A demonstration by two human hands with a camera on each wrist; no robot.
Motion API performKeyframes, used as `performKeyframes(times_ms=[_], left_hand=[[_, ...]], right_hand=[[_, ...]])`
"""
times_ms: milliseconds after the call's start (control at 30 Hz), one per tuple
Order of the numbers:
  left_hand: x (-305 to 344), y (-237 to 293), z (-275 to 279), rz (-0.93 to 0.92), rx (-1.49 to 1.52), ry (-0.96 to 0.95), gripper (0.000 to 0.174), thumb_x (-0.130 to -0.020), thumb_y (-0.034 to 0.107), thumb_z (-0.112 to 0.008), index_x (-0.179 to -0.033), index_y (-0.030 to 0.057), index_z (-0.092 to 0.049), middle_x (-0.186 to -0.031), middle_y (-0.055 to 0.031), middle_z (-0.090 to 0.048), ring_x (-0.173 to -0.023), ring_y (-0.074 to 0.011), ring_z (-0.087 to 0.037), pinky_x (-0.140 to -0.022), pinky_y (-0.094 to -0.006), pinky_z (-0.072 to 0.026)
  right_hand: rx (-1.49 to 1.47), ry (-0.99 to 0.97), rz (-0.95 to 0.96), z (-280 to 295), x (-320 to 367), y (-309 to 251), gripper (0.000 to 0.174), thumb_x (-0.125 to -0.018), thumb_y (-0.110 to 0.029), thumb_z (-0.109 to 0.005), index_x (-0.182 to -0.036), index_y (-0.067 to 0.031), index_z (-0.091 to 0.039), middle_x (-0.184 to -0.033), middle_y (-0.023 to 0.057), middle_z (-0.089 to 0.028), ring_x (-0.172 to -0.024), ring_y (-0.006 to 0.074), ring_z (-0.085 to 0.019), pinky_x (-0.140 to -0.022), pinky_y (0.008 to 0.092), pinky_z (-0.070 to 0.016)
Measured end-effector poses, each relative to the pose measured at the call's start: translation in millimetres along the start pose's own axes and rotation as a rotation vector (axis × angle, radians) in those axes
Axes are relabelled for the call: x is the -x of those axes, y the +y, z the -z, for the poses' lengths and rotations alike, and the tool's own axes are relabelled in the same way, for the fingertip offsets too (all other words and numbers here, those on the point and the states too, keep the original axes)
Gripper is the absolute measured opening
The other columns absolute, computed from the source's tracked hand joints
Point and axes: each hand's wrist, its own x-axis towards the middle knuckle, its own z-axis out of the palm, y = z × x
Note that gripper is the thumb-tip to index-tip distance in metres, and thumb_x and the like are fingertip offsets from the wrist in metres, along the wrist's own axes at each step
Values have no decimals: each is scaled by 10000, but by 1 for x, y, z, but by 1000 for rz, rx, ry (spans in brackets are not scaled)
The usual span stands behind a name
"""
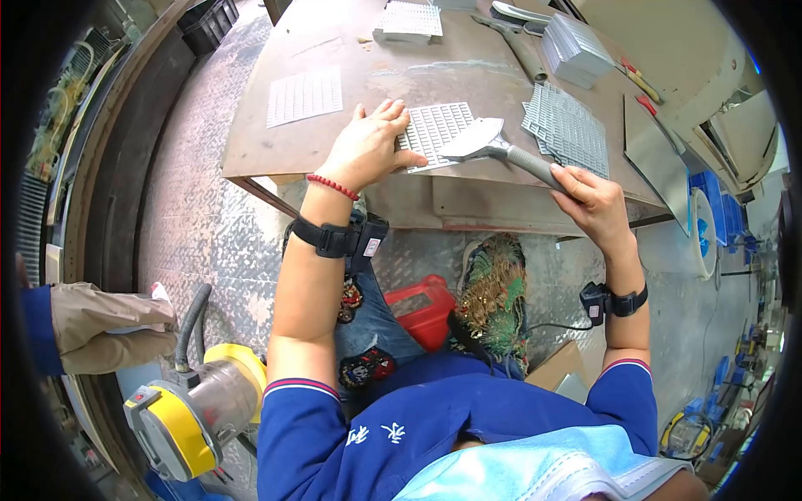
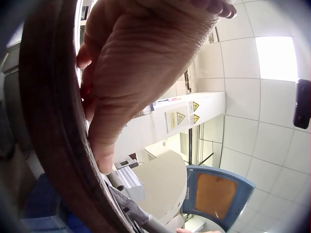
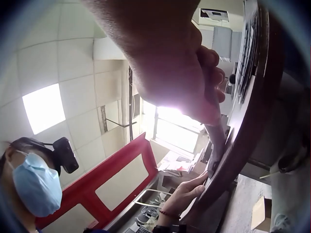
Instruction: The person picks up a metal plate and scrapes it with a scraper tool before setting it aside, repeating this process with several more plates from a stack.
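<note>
In the head view a light perforated sheet (image 1: 436,127) lies at the table's near edge. The left hand (image 1: 368,149) rests on its left side, fingers extended and thumb on its near corner. The right hand (image 1: 595,204) grips the grey handle of a scraper-like tool (image 1: 535,165), whose wide pale blade lies over the sheet's right part. The left wrist view shows the left hand (image 2: 131,73) at the table edge, with the tool (image 2: 129,204) close to its thumb. In the right wrist view the right hand's (image 3: 170,63) fingers curl round the handle (image 3: 216,138).
Another sheet (image 1: 305,96) lies left on the table (image 1: 251,142). Stacked grey sheets (image 1: 568,129) lie on the right. Farther back are a white stack (image 1: 576,52), a pile of sheets (image 1: 409,21) and a brush (image 1: 520,12). A yellow vacuum (image 1: 180,426) stands on the floor.
</note>
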Motion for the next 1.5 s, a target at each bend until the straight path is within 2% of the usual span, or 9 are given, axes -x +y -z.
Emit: performKeyframes(times_ms=[133, 233, 333, 433, 1100, 1200, 1300, 1400, 1500], left_hand=[[-1, -1, 0, -4, 10, -10, 793, -786, 579, -670, -1296, -14, -539, -1409, -213, -487, -1374, -344, -401, -1107, -576, -316], [2, -5, -12, -82, -28, 178, 725, -779, 572, -669, -1167, -32, -575, -1224, -154, -566, -1261, -286, -490, -1048, -547, -363], [1, -4, -9, -79, -23, 149, 728, -777, 574, -666, -1170, -32, -575, -1217, -151, -569, -1250, -286, -496, -1035, -537, -372], [0, 2, 2, -4, 8, 8, 782, -782, 565, -678, -1283, -21, -543, -1412, -215, -486, -1365, -343, -414, -1103, -577, -316], [0, -1, -1, -9, 26, 15, 793, -772, 571, -687, -1281, -21, -551, -1404, -217, -495, -1367, -342, -414, -1100, -572, -318], [0, 0, 1, -9, 27, 1, 787, -776, 567, -687, -1281, -21, -552, -1404, -218, -494, -1369, -342, -411, -1101, -571, -316], [0, 0, 0, -12, 19, 10, 778, -781, 562, -687, -1279, -19, -551, -1403, -218, -495, -1369, -344, -410, -1102, -569, -313], [1, -1, -1, -17, 22, 19, 773, -783, 560, -687, -1279, -17, -546, -1404, -218, -492, -1371, -346, -407, -1101, -567, -314], [0, -2, -1, -27, 28, 25, 779, -785, 562, -684, -1287, -14, -535, -1412, -214, -487, -1377, -351, -397, -1103, -566, -313]], right_hand=[[-5, -36, 45, 3, -10, 14, 391, -769, -124, -771, -1152, -111, -694, -986, 77, -702, -738, 252, -673, -648, 321, -541], [-24, -48, 78, 2, -19, 25, 387, -765, -127, -769, -1146, -114, -699, -1022, 93, -708, -769, 267, -684, -677, 328, -552], [-17, -98, 116, 4, -33, 41, 369, -774, -137, -757, -1139, -139, -707, -1025, 83, -714, -768, 265, -680, -685, 331, -549], [-46, -200, 104, 10, -57, 53, 384, -767, -139, -760, -1147, -167, -708, -1033, 67, -719, -762, 250, -673, -698, 327, -539], [-178, -514, 132, -10, -167, 91, 556, -680, -24, -795, -1198, -203, -703, -1037, 98, -723, -857, 258, -657, -815, 344, -533], [-134, -549, 132, -16, -178, 91, 545, -685, -7, -790, -1204, -143, -696, -1050, 94, -715, -830, 226, -647, -789, 331, -522], [-113, -568, 93, -23, -185, 90, 550, -688, -11, -788, -1213, -144, -691, -1047, 91, -713, -840, 229, -643, -787, 334, -520], [-114, -518, 168, -19, -180, 90, 559, -688, -4, -784, -1220, -146, -688, -1043, 80, -713, -853, 238, -642, -798, 338, -519], [-184, -451, 97, 4, -159, 88, 545, -687, -9, -784, -1204, -158, -698, -1056, 90, -725, -873, 253, -657, -813, 331, -525]])
